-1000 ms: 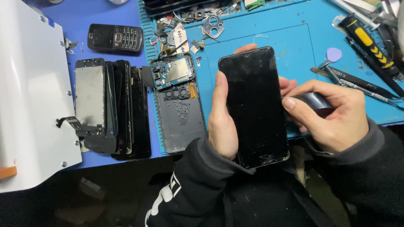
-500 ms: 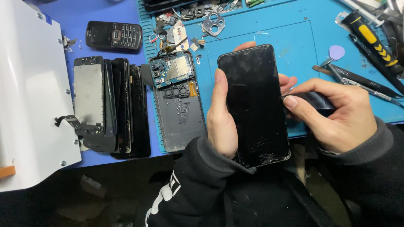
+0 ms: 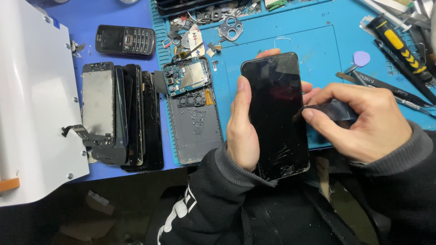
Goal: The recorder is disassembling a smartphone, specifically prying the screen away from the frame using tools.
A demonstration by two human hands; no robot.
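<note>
My left hand [image 3: 242, 129] grips a black smartphone [image 3: 277, 113], screen up, over the near edge of the blue work mat [image 3: 318, 41]. The glass is cracked at its lower end. My right hand [image 3: 363, 120] pinches a thin dark flat pick [image 3: 329, 110] whose tip meets the phone's right edge about halfway up. Both arms wear dark sleeves.
An opened phone body with a bare circuit board [image 3: 193, 113] lies left of my hands. Further left is a stack of removed screens [image 3: 118, 113], a black keypad phone [image 3: 125, 41] and a white machine [image 3: 32, 90]. A yellow-black tool [image 3: 399, 43], tweezers [image 3: 386, 86] and small parts [image 3: 204, 27] lie behind.
The phone and both hands have stayed almost in place. My right hand has shifted slightly at the phone's right edge with the pick.
</note>
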